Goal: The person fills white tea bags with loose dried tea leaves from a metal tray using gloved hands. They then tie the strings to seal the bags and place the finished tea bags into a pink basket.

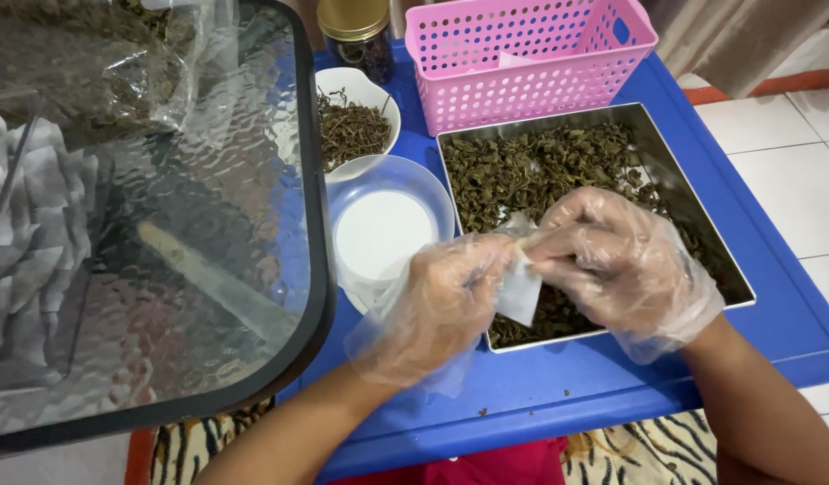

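We see a square metal tray [693, 193] at centre right of the frame, holding a loose layer of dark green dried leaves [531, 171]; bare metal shows along its right side. Above it at top centre sits a pink perforated basket [522, 81], with something pale inside that we can't identify. Left of the basket, a white bowl [379, 94] holds more dried leaves and stems. Just below that, a clear round container [432, 184] with a white inside; we can't tell what's in it. At the top edge, a gold-lidded jar [353, 22] with dark contents. All of these sit on a blue table [774, 305]. A textured glass tabletop [163, 233] with a dark rim fills the left of the frame, and a clear bag of dried leaves [82, 63] lies at upper left.

Both hands wear loose clear plastic gloves and meet over the tray's lower left part. Between them we see a small white sachet [520, 292], thin, flat and papery. Its long axis runs roughly vertical in the frame, top edge up between the fingers, bottom hanging free over the leaves. Left hand [450, 301] pinches the sachet's top left edge. Right hand [626, 260] pinches the top right, fingers curled in. We can't tell if the sachet's mouth is open.
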